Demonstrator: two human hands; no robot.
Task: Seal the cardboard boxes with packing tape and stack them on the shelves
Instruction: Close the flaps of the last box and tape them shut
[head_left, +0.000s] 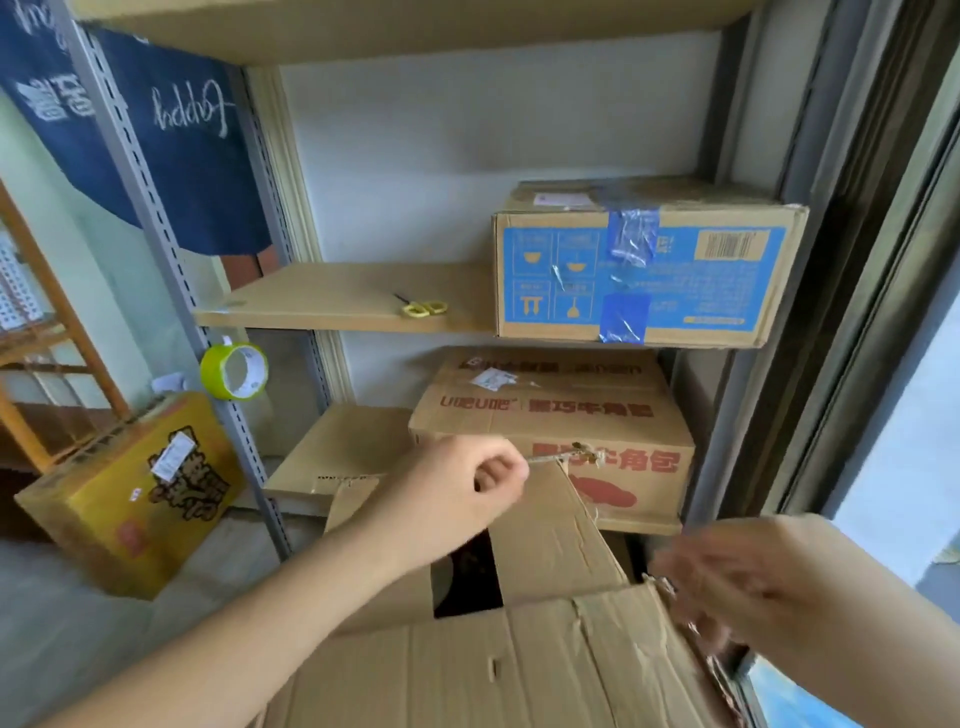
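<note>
Two flaps of the unsealed cardboard box fill the lower centre of the frame, with a dark gap open between them. Your left hand, at centre, is curled with thumb and fingers pinched around a thin strip of old tape that runs right from it along the far flap's edge. Your right hand, at lower right, is blurred beside the near flap's torn corner; you cannot tell whether it holds anything.

Further out, the roll of green packing tape hangs on the shelf upright at centre left, well apart from both hands. Yellow-handled scissors lie on the middle shelf, left of a blue-printed box patched with blue tape. Below it sits a red-lettered box. A yellow box rests tilted at lower left.

Risks from here, as a judgement: the pinched strip may snap or tear the worn cardboard, and sealing over the gap without pressing the flaps together could leave the tape bridging air and peeling loose.
</note>
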